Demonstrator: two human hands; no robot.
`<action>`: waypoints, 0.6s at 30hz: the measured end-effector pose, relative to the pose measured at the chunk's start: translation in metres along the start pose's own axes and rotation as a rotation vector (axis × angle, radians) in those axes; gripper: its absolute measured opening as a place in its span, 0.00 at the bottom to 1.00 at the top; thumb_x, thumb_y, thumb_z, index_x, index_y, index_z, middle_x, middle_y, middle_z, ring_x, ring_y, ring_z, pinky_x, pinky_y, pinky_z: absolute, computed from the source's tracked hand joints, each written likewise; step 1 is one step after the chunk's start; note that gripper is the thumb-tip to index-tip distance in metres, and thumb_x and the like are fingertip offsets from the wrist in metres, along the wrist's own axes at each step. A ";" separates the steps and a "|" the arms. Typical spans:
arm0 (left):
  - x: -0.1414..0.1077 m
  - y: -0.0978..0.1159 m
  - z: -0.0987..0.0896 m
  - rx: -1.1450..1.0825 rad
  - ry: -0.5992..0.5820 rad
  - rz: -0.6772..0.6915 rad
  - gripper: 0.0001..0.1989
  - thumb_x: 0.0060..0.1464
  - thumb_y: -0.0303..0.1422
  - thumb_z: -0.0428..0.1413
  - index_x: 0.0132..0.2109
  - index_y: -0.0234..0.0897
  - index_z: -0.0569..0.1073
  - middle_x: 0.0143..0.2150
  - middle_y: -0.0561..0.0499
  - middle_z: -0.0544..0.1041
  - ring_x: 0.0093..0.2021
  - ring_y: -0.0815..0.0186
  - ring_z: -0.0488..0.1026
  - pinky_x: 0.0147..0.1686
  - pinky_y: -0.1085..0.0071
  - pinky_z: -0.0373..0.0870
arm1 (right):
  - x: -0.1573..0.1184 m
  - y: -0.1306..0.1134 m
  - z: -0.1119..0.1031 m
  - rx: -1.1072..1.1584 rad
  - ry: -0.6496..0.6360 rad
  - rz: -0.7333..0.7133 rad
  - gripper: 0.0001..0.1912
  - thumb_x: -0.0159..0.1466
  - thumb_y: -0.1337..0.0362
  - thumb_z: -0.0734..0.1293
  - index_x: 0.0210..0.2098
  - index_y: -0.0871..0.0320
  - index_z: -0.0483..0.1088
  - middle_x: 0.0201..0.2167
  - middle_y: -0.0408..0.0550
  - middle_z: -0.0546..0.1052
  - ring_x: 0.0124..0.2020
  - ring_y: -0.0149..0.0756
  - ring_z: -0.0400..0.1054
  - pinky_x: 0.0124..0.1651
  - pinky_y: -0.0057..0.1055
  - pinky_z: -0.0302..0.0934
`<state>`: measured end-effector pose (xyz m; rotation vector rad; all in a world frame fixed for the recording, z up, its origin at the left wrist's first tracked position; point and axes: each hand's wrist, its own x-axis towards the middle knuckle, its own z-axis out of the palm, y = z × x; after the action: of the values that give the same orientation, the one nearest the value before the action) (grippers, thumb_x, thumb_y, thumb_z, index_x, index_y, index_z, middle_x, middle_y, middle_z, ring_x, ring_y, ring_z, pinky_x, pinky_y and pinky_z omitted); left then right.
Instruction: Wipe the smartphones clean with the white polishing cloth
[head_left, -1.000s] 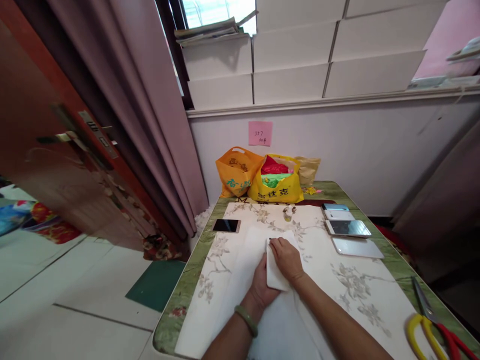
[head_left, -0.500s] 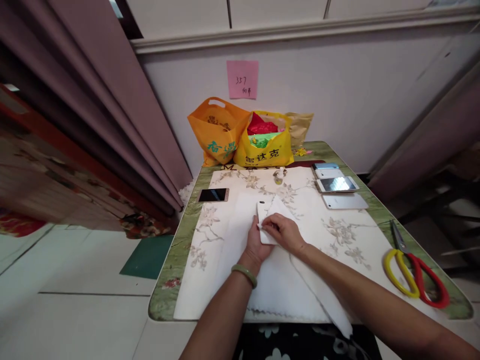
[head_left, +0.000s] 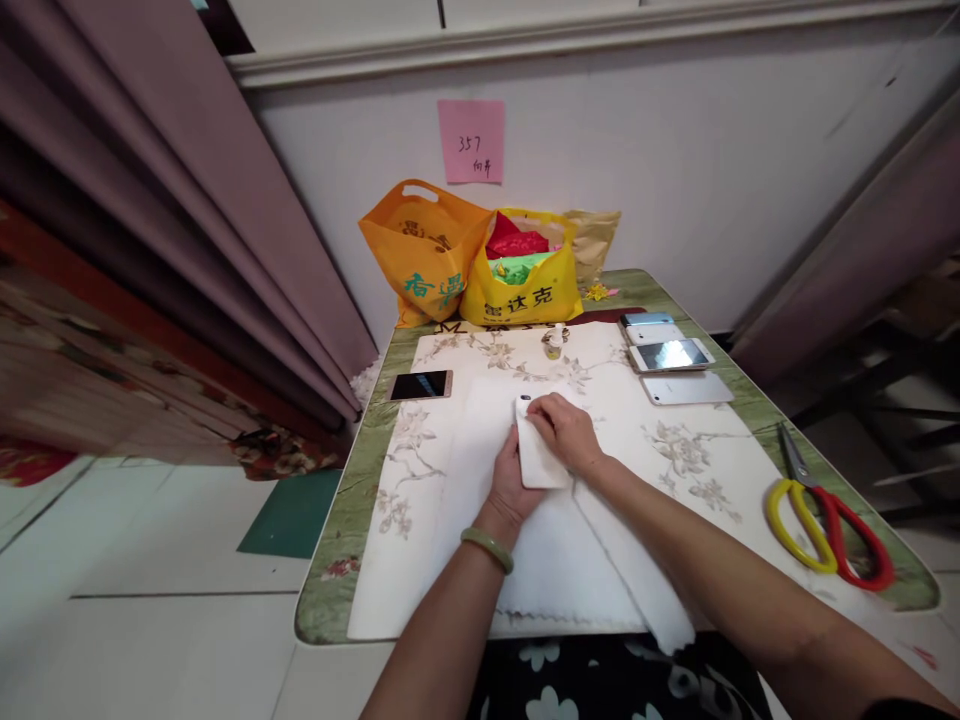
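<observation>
A white smartphone (head_left: 543,458) rests back side up in my left hand (head_left: 516,485), whose fingers are wrapped round its left and lower edges. My right hand (head_left: 568,432) is bent over the phone's upper part, fingertips pinched close to the camera lens. Those fingers press a bit of white cloth (head_left: 626,560) against the phone's back; the fingertips partly hide it. The cloth trails under my right forearm to the table's front edge. Beneath my hands lies a white sheet (head_left: 480,560) with a zigzag front edge.
A gold phone (head_left: 421,385) lies at the left, several phones (head_left: 686,389) at the right. Big scissors (head_left: 806,500) with yellow and red handles lie front right. A small bottle (head_left: 555,342), an orange bag (head_left: 427,260) and a yellow bag (head_left: 525,290) stand at the back.
My right hand has slid up the phone from its middle to near the camera lens. The left hand keeps its hold. The whole view has shifted slightly.
</observation>
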<state>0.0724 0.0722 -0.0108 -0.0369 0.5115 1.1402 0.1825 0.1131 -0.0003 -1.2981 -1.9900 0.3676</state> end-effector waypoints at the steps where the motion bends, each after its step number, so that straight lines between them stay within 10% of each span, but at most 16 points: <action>1: 0.000 0.000 0.000 -0.010 0.006 0.004 0.16 0.59 0.39 0.52 0.45 0.31 0.75 0.39 0.46 0.80 0.43 0.62 0.76 0.52 0.65 0.68 | -0.010 -0.002 -0.004 0.026 -0.058 -0.043 0.06 0.67 0.62 0.61 0.38 0.53 0.69 0.35 0.45 0.74 0.37 0.35 0.68 0.40 0.29 0.59; 8: -0.002 0.001 0.004 0.015 0.014 0.026 0.18 0.60 0.41 0.49 0.42 0.30 0.76 0.37 0.45 0.80 0.43 0.61 0.76 0.50 0.66 0.70 | -0.044 -0.012 -0.028 0.171 -0.362 -0.215 0.06 0.66 0.60 0.63 0.38 0.51 0.72 0.35 0.43 0.75 0.34 0.32 0.69 0.37 0.27 0.59; 18: -0.006 -0.004 0.004 0.089 -0.076 0.044 0.19 0.60 0.42 0.50 0.52 0.34 0.73 0.45 0.46 0.80 0.49 0.61 0.74 0.54 0.65 0.66 | 0.025 -0.019 0.006 -0.034 0.038 0.090 0.06 0.65 0.60 0.63 0.36 0.52 0.71 0.35 0.44 0.74 0.35 0.35 0.68 0.36 0.29 0.56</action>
<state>0.0754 0.0664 -0.0058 0.0944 0.4969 1.1562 0.1596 0.1271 0.0174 -1.4090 -1.9180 0.3503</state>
